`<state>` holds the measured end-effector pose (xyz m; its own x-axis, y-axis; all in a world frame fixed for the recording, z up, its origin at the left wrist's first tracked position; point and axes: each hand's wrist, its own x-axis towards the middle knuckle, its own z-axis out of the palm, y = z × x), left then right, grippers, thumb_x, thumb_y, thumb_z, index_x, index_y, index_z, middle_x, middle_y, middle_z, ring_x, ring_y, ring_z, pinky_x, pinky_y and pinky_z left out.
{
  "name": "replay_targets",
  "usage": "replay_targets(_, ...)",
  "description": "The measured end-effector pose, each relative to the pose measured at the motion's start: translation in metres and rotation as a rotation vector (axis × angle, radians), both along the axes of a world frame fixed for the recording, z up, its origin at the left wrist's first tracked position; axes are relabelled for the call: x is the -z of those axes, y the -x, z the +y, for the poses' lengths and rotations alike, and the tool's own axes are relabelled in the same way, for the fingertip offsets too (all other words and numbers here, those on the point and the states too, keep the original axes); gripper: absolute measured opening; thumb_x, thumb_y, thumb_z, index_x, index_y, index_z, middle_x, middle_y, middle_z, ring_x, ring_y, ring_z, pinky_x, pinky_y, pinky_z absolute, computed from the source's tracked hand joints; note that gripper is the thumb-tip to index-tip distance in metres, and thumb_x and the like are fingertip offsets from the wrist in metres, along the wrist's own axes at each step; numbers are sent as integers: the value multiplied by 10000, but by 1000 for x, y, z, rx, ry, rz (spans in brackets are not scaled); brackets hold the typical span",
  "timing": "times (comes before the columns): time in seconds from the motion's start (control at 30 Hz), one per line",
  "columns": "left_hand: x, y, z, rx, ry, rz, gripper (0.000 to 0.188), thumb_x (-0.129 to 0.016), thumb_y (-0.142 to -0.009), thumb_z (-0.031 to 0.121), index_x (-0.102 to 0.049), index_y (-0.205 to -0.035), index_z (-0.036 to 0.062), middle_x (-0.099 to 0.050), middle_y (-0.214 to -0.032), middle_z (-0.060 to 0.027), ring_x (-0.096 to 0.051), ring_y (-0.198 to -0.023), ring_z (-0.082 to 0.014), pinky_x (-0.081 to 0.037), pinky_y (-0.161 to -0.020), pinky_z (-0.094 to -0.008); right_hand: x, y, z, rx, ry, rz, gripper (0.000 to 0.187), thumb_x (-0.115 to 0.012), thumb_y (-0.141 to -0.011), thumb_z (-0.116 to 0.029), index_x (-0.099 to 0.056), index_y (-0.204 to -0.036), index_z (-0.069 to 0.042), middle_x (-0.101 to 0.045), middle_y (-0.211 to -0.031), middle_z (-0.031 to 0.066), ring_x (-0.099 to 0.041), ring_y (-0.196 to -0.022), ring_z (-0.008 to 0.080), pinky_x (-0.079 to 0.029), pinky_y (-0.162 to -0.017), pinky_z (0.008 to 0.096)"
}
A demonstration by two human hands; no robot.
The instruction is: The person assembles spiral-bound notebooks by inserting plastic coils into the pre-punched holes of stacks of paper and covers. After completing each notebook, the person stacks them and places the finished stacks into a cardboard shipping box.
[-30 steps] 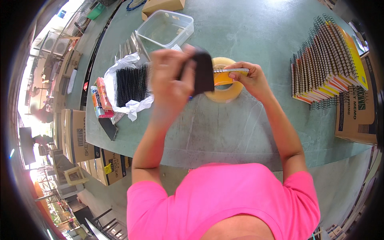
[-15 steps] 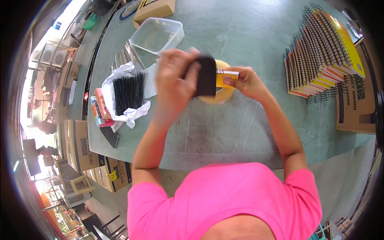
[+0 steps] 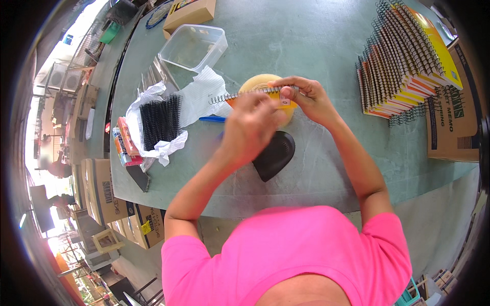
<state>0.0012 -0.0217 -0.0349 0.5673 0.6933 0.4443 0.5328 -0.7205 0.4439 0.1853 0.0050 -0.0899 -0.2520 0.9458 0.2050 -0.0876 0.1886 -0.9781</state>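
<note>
A small spiral notebook with a yellow-orange cover (image 3: 284,100) is pinched in my right hand (image 3: 312,102), its bound edge turned away from me. The dark wire coil (image 3: 220,98) runs along that edge and sticks out past its left end. My left hand (image 3: 252,122) is over the notebook's left part, just below the coil; motion blurs its fingers, so their grip is unclear. Behind the notebook lies a round, pale yellow disc (image 3: 261,81), partly covered by the hands. A black, flat, wedge-shaped piece (image 3: 275,157) rests on the table below my left hand.
To the left, several black coils (image 3: 161,122) lie on crumpled white paper (image 3: 163,151), near a clear plastic tub (image 3: 222,50). A blue object (image 3: 212,119) shows beside my left hand. Stacked spiral notebooks (image 3: 403,66) stand at the right, by a cardboard box (image 3: 451,122).
The black piece has left my left hand and now lies on the table. That hand has moved right and down to the notebook, and a length of coil now shows beyond the notebook's left end.
</note>
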Motion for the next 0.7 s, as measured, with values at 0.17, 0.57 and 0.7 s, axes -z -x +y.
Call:
replay_targets(0.17,-19,2,32,-101,-277,243,260,-672,-763,158,-614,-981,28,-571,-919,-108,-532,-924,-281,-419,-775,-370,-8,1,-10,56,16,102,261,-617,-842,-83,-607,-1090,-1,-651,-970,45,-565,-895,80,-466,-789,231)
replay_targets(0.57,-7,-18,41,40,-75,132,253,-663,-759,185,-570,-955,54,-580,-879,-96,-550,-820,-288,-419,-723,-394,-24,-18,-20,177,137,-178,203,-579,-860,-50,-610,-1041,36,-658,-862,62,-612,-718,86,-505,-636,211)
replay_targets(0.7,-7,-23,40,14,-129,114,187,-620,-793,186,-576,-916,52,-588,-822,-93,-556,-793,-276,-409,-708,-383,-17,-17,-16,185,106,-29,193,-591,-847,-59,-632,-1001,50,-669,-820,72,-613,-725,76,-521,-677,223)
